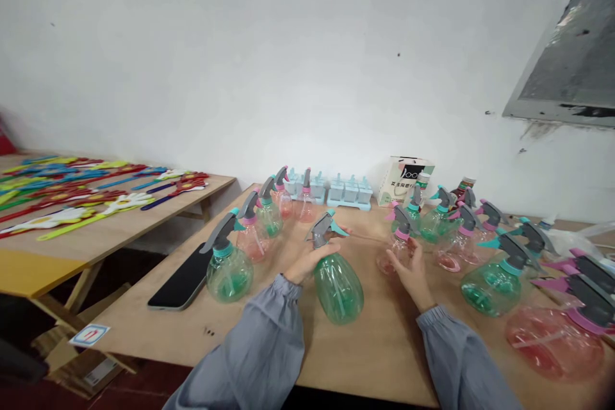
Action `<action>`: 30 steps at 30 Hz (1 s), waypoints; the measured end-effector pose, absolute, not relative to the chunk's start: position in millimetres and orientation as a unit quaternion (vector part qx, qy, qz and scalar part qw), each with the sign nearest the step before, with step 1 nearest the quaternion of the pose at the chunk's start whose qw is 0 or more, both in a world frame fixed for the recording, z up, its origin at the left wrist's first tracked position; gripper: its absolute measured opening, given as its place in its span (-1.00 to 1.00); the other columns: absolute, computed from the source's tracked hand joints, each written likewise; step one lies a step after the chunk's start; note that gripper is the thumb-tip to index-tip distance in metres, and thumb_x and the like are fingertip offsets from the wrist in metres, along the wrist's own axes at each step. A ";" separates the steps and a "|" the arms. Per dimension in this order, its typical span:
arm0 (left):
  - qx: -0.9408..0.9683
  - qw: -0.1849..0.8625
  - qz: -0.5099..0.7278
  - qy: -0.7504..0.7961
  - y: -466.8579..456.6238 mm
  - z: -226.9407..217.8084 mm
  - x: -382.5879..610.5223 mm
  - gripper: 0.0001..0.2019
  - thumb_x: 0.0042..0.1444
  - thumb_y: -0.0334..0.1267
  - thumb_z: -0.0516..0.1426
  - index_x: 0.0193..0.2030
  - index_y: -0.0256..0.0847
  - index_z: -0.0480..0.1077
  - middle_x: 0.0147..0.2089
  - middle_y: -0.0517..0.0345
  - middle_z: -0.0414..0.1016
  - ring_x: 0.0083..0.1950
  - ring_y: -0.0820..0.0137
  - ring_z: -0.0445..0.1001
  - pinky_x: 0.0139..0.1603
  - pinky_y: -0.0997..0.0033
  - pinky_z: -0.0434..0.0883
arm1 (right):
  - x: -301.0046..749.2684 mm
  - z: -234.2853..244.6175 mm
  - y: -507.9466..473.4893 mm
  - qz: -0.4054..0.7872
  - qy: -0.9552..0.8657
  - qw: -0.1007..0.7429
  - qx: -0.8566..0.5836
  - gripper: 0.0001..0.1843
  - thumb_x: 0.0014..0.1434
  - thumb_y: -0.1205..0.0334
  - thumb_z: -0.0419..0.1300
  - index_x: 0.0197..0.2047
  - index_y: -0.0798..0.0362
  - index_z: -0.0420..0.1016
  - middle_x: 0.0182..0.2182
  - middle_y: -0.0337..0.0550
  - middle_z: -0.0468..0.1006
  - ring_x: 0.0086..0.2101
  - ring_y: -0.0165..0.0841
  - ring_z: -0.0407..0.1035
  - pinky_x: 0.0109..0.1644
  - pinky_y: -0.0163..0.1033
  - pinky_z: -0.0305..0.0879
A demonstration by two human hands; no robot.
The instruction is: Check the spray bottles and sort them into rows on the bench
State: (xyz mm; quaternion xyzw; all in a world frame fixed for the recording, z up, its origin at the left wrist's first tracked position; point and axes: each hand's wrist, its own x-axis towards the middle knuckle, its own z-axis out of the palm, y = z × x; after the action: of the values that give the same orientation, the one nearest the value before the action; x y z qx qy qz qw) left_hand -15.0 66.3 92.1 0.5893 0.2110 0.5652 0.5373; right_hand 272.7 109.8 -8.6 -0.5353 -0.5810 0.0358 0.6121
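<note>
My left hand point(314, 261) is wrapped round the neck of a green spray bottle point(340, 291) with a grey and teal trigger head, held tilted over the middle of the table. My right hand point(410, 269) has its fingers round a small pink spray bottle point(398, 245) with a grey and pink head; its base seems to be at the tabletop. Left of my left hand stands another green spray bottle point(230, 275), with a pink spray bottle point(254, 240) behind it. On the right, nearest my right hand, is a clear pink spray bottle point(456, 246).
A black phone point(182, 278) lies on the wooden table point(158, 333) at the left. Several more spray bottles point(492, 285) crowd the right side. Light blue popsicle moulds point(350, 192) and a printed box point(403, 179) stand by the wall. Colourful hand-shaped clappers point(125, 203) cover another table.
</note>
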 end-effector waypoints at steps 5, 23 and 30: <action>0.594 0.481 0.592 0.255 66.9 91.2 -17.2 -0.74 0.00 -0.05 0.28 -0.33 -0.20 0.44 -0.28 0.07 0.59 -0.19 0.25 0.56 -0.05 0.24 0.41 | 273.7 -11.6 112.4 0.033 -0.583 0.616 -0.530 -0.13 0.02 -0.31 0.29 0.21 0.08 0.23 0.09 0.16 0.38 0.10 -0.01 0.32 0.23 0.21 0.23; 0.592 0.172 0.625 0.478 120.0 69.9 -53.3 -0.73 -0.05 -0.15 0.28 -0.22 -0.22 0.50 -0.38 0.15 0.58 -0.30 0.28 0.55 -0.24 0.35 0.46 | 270.4 -7.8 109.2 0.047 -0.583 0.614 -0.530 -0.13 0.00 -0.29 0.30 0.19 0.10 0.23 0.10 0.17 0.39 0.10 -0.01 0.32 0.22 0.19 0.24; 0.593 -0.033 0.568 0.570 115.6 49.6 -51.7 -0.54 0.06 -0.09 0.23 0.06 -0.23 0.33 -0.08 -0.07 0.54 -0.01 0.09 0.54 0.10 0.06 0.37 | 270.3 -8.8 108.7 0.046 -0.581 0.609 -0.538 -0.12 0.01 -0.29 0.29 0.22 0.11 0.22 0.10 0.18 0.37 0.11 0.00 0.31 0.22 0.20 0.22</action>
State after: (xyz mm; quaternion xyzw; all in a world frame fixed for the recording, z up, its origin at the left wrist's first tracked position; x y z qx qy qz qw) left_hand -51.7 115.6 49.6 0.5934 0.5697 0.5676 -0.0328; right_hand 270.3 108.7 -8.8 -0.5383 -0.5812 0.0459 0.6086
